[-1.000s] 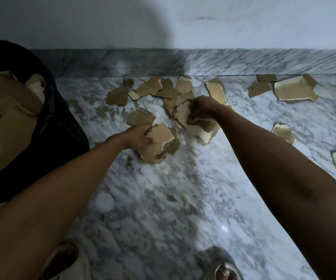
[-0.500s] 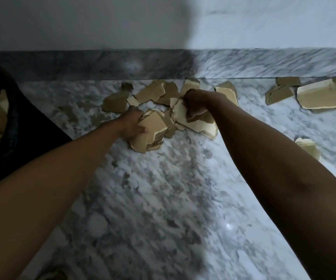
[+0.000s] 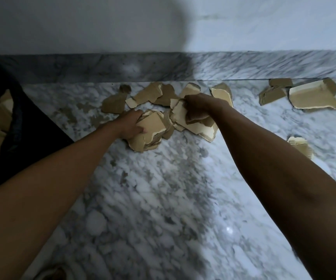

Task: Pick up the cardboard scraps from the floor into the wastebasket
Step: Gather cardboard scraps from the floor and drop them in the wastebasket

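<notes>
Both hands loaded, scraps still on the floor

The left hand (image 3: 131, 126) grips a stack of scraps (image 3: 151, 132), and the right hand (image 3: 198, 105) has closed on another bunch (image 3: 195, 126), apparently lifted slightly since a second ago. The wastebasket (image 3: 21, 126) sits at nine o'clock, already holding cardboard. Loose pieces (image 3: 314, 97) remain at two o'clock, so more trips seem needed.

Torn tan cardboard scraps (image 3: 149, 93) are lying scattered along the marble floor's wall edge; the black wastebasket (image 3: 31, 126) is sitting left, already holding brown cardboard pieces.
</notes>
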